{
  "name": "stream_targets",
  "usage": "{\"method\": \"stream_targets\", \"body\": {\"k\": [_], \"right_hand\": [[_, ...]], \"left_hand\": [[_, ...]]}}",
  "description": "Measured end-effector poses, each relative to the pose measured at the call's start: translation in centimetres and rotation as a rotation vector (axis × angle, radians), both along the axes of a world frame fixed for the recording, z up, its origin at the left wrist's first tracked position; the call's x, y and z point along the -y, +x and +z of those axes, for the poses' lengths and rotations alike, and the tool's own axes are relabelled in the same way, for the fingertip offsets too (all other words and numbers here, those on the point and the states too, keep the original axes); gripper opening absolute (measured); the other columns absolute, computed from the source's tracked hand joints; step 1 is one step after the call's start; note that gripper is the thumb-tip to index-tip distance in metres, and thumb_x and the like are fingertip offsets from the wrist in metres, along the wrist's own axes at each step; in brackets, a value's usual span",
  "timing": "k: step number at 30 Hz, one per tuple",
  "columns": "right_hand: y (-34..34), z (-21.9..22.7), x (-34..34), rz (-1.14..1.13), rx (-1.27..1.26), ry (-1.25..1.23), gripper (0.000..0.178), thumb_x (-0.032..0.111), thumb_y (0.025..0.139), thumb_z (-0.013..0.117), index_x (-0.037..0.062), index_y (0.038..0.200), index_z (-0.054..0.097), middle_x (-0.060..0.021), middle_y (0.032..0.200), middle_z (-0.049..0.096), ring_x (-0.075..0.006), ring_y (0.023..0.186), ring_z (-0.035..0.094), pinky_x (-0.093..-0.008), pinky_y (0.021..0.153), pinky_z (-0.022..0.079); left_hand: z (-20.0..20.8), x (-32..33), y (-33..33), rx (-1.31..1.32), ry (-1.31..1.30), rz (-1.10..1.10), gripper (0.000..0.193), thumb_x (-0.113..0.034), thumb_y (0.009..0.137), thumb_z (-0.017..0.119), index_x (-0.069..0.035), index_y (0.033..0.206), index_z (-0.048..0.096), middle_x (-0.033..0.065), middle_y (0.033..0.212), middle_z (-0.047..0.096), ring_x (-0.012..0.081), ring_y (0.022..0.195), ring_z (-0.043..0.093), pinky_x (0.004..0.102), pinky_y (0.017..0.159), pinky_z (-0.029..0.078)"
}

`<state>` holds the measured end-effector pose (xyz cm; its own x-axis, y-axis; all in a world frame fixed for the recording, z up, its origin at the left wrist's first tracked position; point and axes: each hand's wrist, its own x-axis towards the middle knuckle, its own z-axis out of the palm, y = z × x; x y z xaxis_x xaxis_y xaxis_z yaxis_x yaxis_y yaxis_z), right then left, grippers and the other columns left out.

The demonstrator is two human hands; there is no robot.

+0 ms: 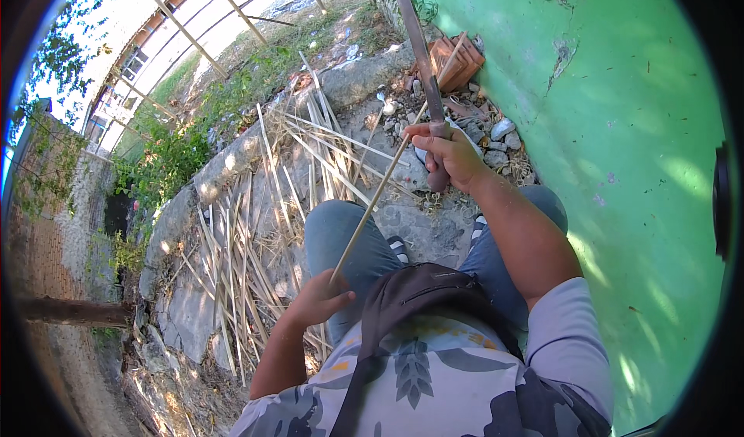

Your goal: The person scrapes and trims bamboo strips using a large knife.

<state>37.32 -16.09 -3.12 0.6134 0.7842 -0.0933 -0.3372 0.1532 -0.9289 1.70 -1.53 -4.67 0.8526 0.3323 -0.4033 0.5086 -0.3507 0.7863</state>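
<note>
Both curled: left fingers (326, 279) on stick (374, 202), right fingers (421, 129) round machete (419, 47)

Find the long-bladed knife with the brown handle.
In the head view, the knife is above and right of centre, its handle in the right hand, its blade left of stacked orange clay slabs.

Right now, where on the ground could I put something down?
Bare concrete shows between the feet, and a grey slab left of the loose sticks. It's crowded where those sticks lie, and with rubble beside the green wall.
</note>
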Motion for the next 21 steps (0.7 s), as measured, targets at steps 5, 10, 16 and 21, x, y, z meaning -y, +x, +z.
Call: {"method": "stream_targets", "body": {"k": [5, 10, 16, 21], "right_hand": [[0.0, -0.2, 0.0, 0.013, 0.028, 0.042, 0.026, 0.014, 0.093, 0.070, 0.0049, 0.116, 0.072, -0.0002, 0.097, 0.069, -0.0072, 0.060, 0.054, -0.0236, 0.057, 0.046], [-0.5, 0.3, 0.2, 0.065, 0.057, 0.030, 0.023, 0.013, 0.092, 0.069, 0.0039, 0.113, 0.073, -0.0019, 0.103, 0.071, -0.0069, 0.060, 0.054, -0.0232, 0.055, 0.045], [-1.7, 0.3, -0.2, 0.163, 0.104, 0.073, 0.024, 0.014, 0.093, 0.070, 0.0029, 0.113, 0.073, -0.0019, 0.088, 0.069, -0.0056, 0.055, 0.052, -0.0220, 0.053, 0.044], [-3.7, 1.8, -0.2, 0.247, 0.155, 0.010, 0.028, 0.019, 0.094, 0.071, 0.0048, 0.118, 0.073, 0.0032, 0.060, 0.057, -0.0044, 0.053, 0.052, -0.0202, 0.051, 0.041]], "left_hand": [[0.4, 0.7, -0.4, -0.010, 0.093, -0.033, 0.034, -0.021, 0.087, 0.081, -0.004, 0.105, 0.057, -0.0022, 0.073, 0.051, 0.0094, 0.067, 0.047, 0.0296, 0.061, 0.041], [2.9, 1.1, 0.3, -0.120, 0.212, -0.066, 0.056, -0.030, 0.082, 0.085, 0.000, 0.121, 0.057, 0.0086, 0.085, 0.062, 0.0193, 0.078, 0.061, 0.0344, 0.074, 0.050], [3.5, 1.3, 2.0, -0.142, 0.514, -0.031, 0.066, -0.033, 0.080, 0.086, 0.000, 0.127, 0.054, 0.0175, 0.108, 0.064, 0.0306, 0.097, 0.067, 0.0394, 0.087, 0.053], [2.2, 1.3, 5.1, 0.258, 0.500, 0.116, 0.073, -0.033, 0.080, 0.085, 0.003, 0.132, 0.049, 0.0182, 0.120, 0.061, 0.0309, 0.104, 0.066, 0.0405, 0.091, 0.053]]}}
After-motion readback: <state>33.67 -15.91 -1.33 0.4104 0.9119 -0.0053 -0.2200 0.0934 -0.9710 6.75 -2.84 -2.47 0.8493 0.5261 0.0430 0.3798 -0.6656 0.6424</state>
